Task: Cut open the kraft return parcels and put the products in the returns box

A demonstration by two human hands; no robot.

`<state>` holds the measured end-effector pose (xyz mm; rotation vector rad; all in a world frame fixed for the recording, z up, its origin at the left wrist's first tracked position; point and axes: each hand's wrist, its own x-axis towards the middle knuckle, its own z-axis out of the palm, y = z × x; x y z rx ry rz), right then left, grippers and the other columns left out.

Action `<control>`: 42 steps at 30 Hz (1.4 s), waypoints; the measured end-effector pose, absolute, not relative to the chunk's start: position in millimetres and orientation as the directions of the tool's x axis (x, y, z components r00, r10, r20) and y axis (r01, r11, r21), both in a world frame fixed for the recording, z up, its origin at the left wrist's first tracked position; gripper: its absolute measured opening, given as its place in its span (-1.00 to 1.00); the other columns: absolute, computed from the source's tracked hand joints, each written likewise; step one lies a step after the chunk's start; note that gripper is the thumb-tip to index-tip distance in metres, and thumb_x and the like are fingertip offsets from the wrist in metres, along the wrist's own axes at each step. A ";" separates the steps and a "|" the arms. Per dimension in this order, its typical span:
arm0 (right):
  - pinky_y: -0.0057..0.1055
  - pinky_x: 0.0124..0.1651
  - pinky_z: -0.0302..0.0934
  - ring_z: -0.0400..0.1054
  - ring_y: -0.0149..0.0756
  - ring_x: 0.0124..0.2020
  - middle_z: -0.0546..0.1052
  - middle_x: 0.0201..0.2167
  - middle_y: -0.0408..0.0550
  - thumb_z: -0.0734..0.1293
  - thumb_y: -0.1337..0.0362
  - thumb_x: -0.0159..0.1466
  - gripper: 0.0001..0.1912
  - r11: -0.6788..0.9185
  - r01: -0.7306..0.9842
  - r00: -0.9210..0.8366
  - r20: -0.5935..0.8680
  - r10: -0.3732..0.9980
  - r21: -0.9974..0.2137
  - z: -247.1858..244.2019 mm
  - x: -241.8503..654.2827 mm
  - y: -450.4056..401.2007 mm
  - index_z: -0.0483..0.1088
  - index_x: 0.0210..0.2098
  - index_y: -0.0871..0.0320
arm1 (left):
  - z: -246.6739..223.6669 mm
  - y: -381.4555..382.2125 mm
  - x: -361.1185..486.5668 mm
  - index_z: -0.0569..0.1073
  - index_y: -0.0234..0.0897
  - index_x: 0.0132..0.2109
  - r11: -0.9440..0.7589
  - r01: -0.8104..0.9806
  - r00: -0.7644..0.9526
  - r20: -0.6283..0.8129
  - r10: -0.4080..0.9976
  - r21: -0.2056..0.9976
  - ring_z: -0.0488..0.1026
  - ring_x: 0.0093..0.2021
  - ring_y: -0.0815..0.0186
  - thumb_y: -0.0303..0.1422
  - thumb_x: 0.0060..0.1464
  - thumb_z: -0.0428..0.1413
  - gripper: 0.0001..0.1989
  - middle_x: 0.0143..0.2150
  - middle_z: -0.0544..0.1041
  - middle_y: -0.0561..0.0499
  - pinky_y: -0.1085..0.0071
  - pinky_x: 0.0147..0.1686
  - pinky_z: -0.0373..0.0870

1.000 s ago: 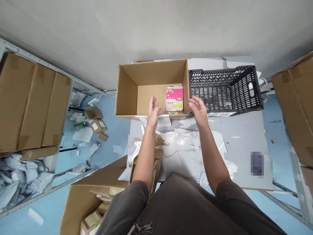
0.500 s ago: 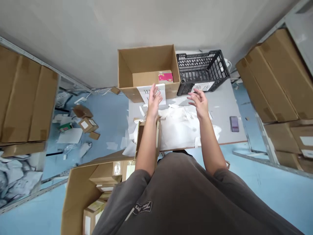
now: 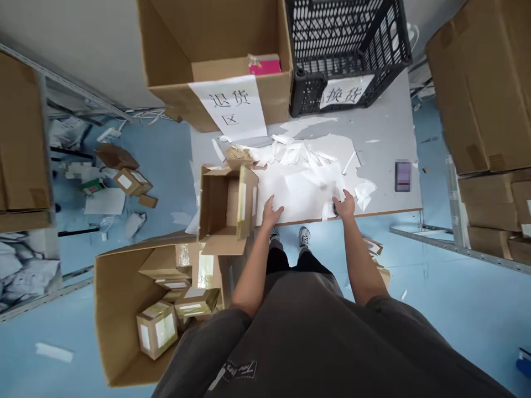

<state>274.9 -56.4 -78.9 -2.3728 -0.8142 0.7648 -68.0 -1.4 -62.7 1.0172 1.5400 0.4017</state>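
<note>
My left hand [image 3: 271,213] is open over the front edge of the white table, thumb and fingers apart, holding nothing. Just left of it stands an open cardboard box [image 3: 222,235] with its flaps spread. My right hand [image 3: 345,205] is also open at the table's front edge, its thumb and index finger apart. A small dark thing [image 3: 335,209] lies by its thumb, too small and partly covered to name. White sheets [image 3: 305,185] and torn paper scraps [image 3: 290,150] cover the table between and beyond my hands.
At the back stand a large cardboard box [image 3: 174,99] with a paper sign and a black plastic crate [image 3: 307,94]. A phone-like item [image 3: 402,176] lies at right. A big carton [image 3: 118,309] with small parcels stands lower left. Stacked cartons [image 3: 477,94] fill the right side.
Both hands have come down and back from in front of the box and crate to the table's front edge. The view has tilted down, showing the open box and my feet.
</note>
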 end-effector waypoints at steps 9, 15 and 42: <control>0.14 0.43 0.13 0.29 0.23 0.30 0.53 0.20 0.38 0.40 0.20 0.24 -0.45 -0.698 0.486 0.635 -0.336 0.696 -0.527 -145.1 322.0 -49.7 0.49 0.19 0.27 | -117.2 -47.6 -42.5 0.49 -0.23 0.37 0.358 0.836 -0.157 -0.444 0.882 0.415 0.26 0.43 -0.20 -0.38 0.29 0.17 -0.47 0.41 0.38 -0.33 -0.07 0.40 0.25; 0.02 0.34 0.23 0.38 0.02 0.09 0.58 -0.06 0.11 0.34 0.14 0.30 -0.87 -0.592 0.387 0.622 -0.274 0.734 -0.707 -85.8 320.3 -63.9 0.43 -0.24 0.05 | -88.2 -55.0 -30.7 0.63 -0.24 0.08 0.383 0.802 -0.166 -0.444 0.880 0.458 0.41 0.26 -0.08 -0.42 0.37 0.04 -0.70 0.12 0.54 -0.27 0.06 0.34 0.32; -0.11 0.38 0.26 0.36 0.12 0.38 0.59 0.24 0.27 0.39 0.20 0.41 -0.58 0.099 0.887 -0.319 -0.444 0.838 -0.452 82.9 -127.0 47.1 0.54 0.21 0.19 | 65.9 -51.8 -299.8 0.58 -0.17 0.34 -0.054 0.913 0.193 -0.312 0.930 0.405 -0.21 0.70 -0.26 -0.36 -0.03 0.48 -0.25 0.66 0.14 -0.21 -0.23 0.59 -0.04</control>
